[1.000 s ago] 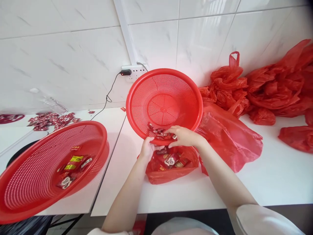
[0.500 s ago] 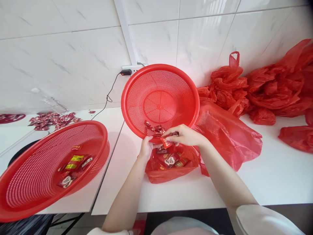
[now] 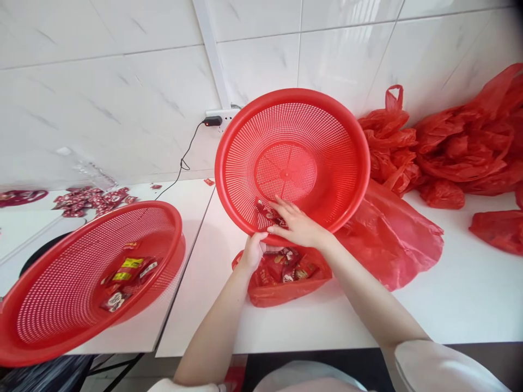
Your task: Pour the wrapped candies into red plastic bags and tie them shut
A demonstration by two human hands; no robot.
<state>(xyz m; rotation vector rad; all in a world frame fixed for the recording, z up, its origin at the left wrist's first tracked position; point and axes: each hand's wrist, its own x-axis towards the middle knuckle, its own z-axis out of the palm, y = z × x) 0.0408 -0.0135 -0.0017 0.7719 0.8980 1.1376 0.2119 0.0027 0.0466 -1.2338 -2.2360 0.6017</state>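
Observation:
A red perforated plastic basket (image 3: 327, 169) is tilted toward me, a few small wrapped snack packets (image 3: 261, 209) lying at its lower side. My left hand (image 3: 255, 251) grips the near rim, thumb on top and fingers beneath. Inside the basket, my right hand (image 3: 296, 223) lies over the packets with its fingers stretched out; part of the packets is hidden under it. Directly below the rim is an open red plastic bag (image 3: 286, 294), with several red snack packets (image 3: 281, 269) in its mouth.
Another red basket (image 3: 53, 283) with several packets (image 3: 131, 269) stands at left. Small packets (image 3: 92, 200) are heaped behind it. A flat red bag (image 3: 392, 239) and bunched red bags (image 3: 461, 147) lie to the right. A black plug (image 3: 212, 121) with a cord sits in the wall strip.
The basket has moved up and right, tilting further. My right hand has let go of a red packet and now reaches inside the basket. A small packet now lies on the table left of the basket.

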